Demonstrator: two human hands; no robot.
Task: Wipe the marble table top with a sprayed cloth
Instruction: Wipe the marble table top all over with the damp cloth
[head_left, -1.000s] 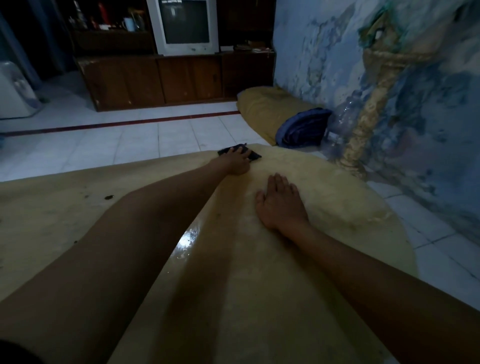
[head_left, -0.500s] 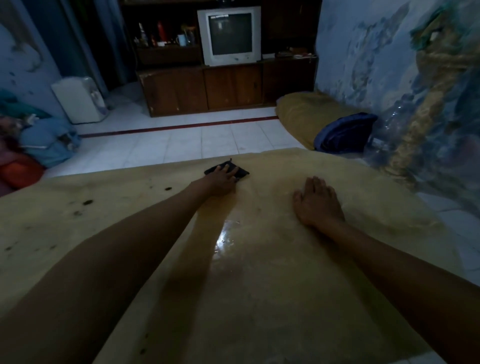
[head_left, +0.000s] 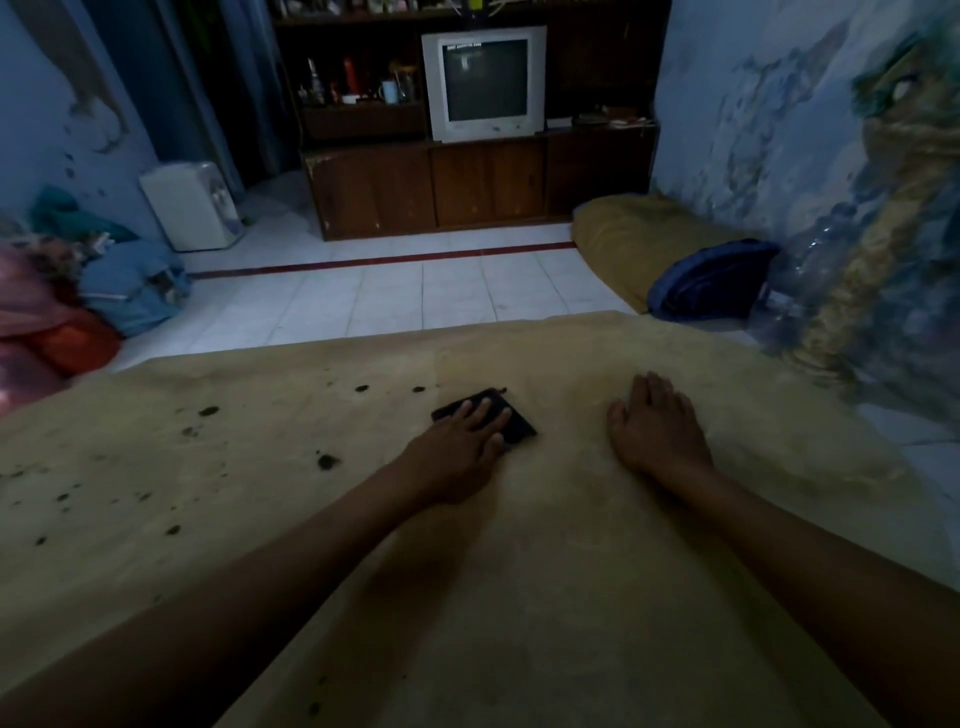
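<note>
On the tan surface (head_left: 519, 597), the left hand (head_left: 457, 447) presses flat, fingers straight, on the dark cloth (head_left: 511, 423) at mid-surface. The right hand (head_left: 660, 428) rests flat and released beside it. Dark spots (head_left: 327, 461) lie left; a TV (head_left: 485, 83) stands beyond.

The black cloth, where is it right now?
The black cloth lies flat on the marble table top near its middle, under the left hand's fingers, left of the right hand.

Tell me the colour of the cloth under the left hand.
Black, or very dark; the cloth shows in the head view, in dim light.
</note>
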